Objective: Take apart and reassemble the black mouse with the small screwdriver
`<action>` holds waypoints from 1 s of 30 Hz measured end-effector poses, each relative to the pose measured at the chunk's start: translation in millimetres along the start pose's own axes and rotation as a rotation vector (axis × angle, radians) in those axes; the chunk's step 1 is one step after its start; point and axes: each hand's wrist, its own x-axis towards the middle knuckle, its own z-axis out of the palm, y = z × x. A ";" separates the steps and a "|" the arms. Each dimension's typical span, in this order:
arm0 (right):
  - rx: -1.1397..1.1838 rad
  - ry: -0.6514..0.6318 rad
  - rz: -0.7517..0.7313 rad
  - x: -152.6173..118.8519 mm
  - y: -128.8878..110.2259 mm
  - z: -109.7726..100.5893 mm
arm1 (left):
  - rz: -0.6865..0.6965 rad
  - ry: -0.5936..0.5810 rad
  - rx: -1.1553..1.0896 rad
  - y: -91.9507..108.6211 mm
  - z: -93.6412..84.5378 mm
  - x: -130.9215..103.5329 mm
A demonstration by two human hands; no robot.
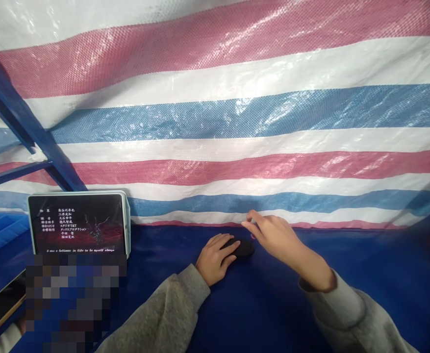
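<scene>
A black, flat, rounded object (244, 248) lies on the dark blue surface, partly covered by my left hand (216, 257). The fingers of that hand curl over its left end, with the thumb along the near side; its exact kind is not clear. Just above the object's right end is my right hand (264, 233), thumb and forefinger brought together in a pinch. A small bit of something red and pale (253, 236) shows under those fingers; most of it is hidden, so I cannot make out what it is.
A tablet in a pale case (78, 223) stands at the left, showing text on a dark screen. Behind the blue surface (365, 274) hangs a striped plastic sheet (237, 117). A blue metal frame (34, 117) rises at the left. Part of the lower left is pixelated.
</scene>
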 end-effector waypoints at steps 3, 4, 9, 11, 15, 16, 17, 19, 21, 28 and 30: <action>0.014 0.013 -0.019 -0.4 -0.4 -0.5 | 0.002 0.007 -0.003 0.0 0.3 0.2; 0.016 0.015 -0.024 -0.3 -0.4 -0.4 | 0.002 0.010 -0.006 -0.1 0.4 0.2; -0.013 -0.026 0.025 0.6 0.3 0.2 | -0.002 0.011 -0.009 -0.7 1.6 0.1; -0.036 -0.010 0.027 0.2 0.8 -0.2 | 0.000 0.006 -0.007 -1.0 2.0 0.1; -0.054 -0.007 0.031 -0.2 1.7 -0.4 | -0.005 -0.004 -0.004 -1.2 2.1 0.2; -0.054 -0.020 0.039 -0.1 1.8 -0.2 | -0.007 -0.004 -0.002 -1.1 2.0 0.2; -0.055 -0.027 0.046 -0.1 1.8 -0.1 | -0.007 -0.004 -0.001 -1.0 1.8 0.2; -0.062 -0.012 0.044 -0.1 1.6 -0.1 | -0.005 -0.002 -0.002 -0.8 1.4 0.2; -0.071 0.011 0.031 -0.3 1.1 -0.5 | -0.003 -0.004 -0.003 -0.6 1.0 0.2; -0.077 0.006 0.050 -0.2 -0.9 -0.1 | 0.000 0.001 0.003 -0.6 1.4 0.3; -0.080 0.028 0.026 0.0 0.0 1.0 | 0.004 0.005 0.001 -0.8 1.6 0.3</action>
